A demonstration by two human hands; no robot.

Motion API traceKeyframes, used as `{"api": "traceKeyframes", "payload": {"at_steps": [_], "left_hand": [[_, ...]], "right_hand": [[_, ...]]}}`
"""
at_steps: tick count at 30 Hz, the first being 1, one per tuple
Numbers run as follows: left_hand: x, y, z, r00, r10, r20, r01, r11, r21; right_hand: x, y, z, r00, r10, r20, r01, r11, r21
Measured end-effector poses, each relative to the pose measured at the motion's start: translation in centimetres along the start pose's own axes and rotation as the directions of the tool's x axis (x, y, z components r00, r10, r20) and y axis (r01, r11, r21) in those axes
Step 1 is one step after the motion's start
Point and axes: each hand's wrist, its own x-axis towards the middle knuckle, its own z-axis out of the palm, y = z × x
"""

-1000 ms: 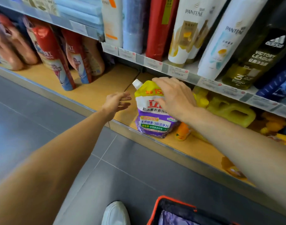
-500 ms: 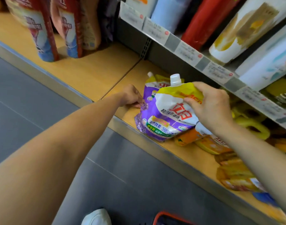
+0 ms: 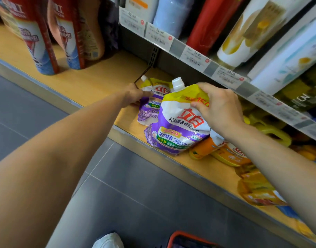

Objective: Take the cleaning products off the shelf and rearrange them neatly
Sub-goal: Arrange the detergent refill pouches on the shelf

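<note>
Head view: rearranging step in hand, low at bottom shelf [image 3: 92, 83]. Right hand [image 3: 220, 111] grips crumpled yellow top of front pouch [image 3: 177, 127], which stands at shelf's front edge. Left hand [image 3: 135, 95] pinches side of rear pouch [image 3: 151, 104], just behind. Both pouches glossy, soft, slumping, with white screw caps. Next move likely calls for squaring them upright, labels forward.

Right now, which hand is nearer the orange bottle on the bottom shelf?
Right. The right hand grips the front purple pouch just above the orange bottle; the left hand is farther off, at the rear pouch.
</note>
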Motion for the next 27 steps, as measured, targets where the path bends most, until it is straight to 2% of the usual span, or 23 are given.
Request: {"api": "traceKeyframes", "payload": {"at_steps": [4, 7, 10, 12, 16, 22, 24, 27], "left_hand": [[0.3, -1.3, 2.4, 0.994, -0.053, -0.098, 0.023, 0.959, -0.282], [0.3, -1.5, 3.1, 0.998, -0.023, -0.05, -0.004, 0.875, -0.484], [-0.3, -1.3, 3.3, 0.998, 0.037, 0.046, -0.005, 0.833, -0.553], [-0.9, -1.0, 3.3, 0.99, 0.111, 0.083, -0.047, 0.83, -0.556], [-2.1, -0.5, 2.5, 0.942, 0.329, 0.059, -0.244, 0.797, -0.552], [-5.3, 0.7, -0.5, 0.753, 0.636, 0.167, -0.578, 0.761, -0.295], [-6.1, 0.3, -0.9, 0.729, 0.661, 0.177, -0.623, 0.749, -0.226], [-6.8, -0.8, -1.2, 0.739, 0.649, 0.182, -0.625, 0.761, -0.173]], "right_hand": [[-0.2, 0.3, -0.1, 1.0, 0.005, 0.0, -0.005, 0.999, 0.033], [-0.8, 0.9, -0.1, 1.0, 0.01, -0.003, -0.01, 0.998, 0.064], [-1.2, 1.2, 0.0, 0.999, 0.028, -0.036, -0.024, 0.995, 0.098], [-1.2, 1.3, 0.0, 0.999, 0.028, -0.036, -0.024, 0.993, 0.113], [-0.9, 1.1, 0.1, 0.998, -0.01, -0.055, 0.016, 0.994, 0.104], [-1.0, 1.0, 0.7, 0.984, -0.072, -0.16, 0.084, 0.994, 0.067], [-0.9, 1.0, 0.7, 0.983, -0.077, -0.168, 0.088, 0.994, 0.059], [-0.8, 0.8, 0.6, 0.985, -0.076, -0.152, 0.083, 0.996, 0.043]]}}
